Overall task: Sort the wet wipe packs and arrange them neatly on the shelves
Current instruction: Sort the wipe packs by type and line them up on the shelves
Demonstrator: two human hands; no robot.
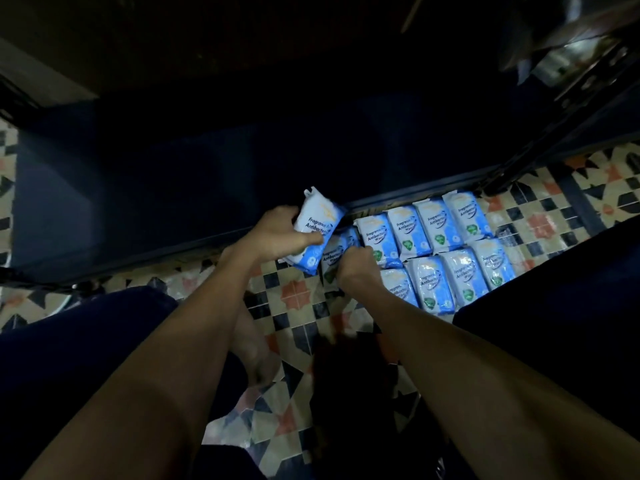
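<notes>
My left hand [277, 233] grips a blue and white wet wipe pack [317, 226] and holds it tilted above the floor, by the front edge of the dark blue shelf [138, 202]. My right hand [356, 268] curls its fingers over another wipe pack [334, 256] that lies just below the held one. Several more of the same packs [436, 251] lie in two rows on the patterned floor to the right, labels up, partly under the shelf's edge.
The patterned tile floor [294, 296] runs between my knees. My legs in dark trousers flank the scene at left [86, 341] and right [554, 306]. The shelf's metal frame post [519, 161] stands at the right. The shelf interior is very dark.
</notes>
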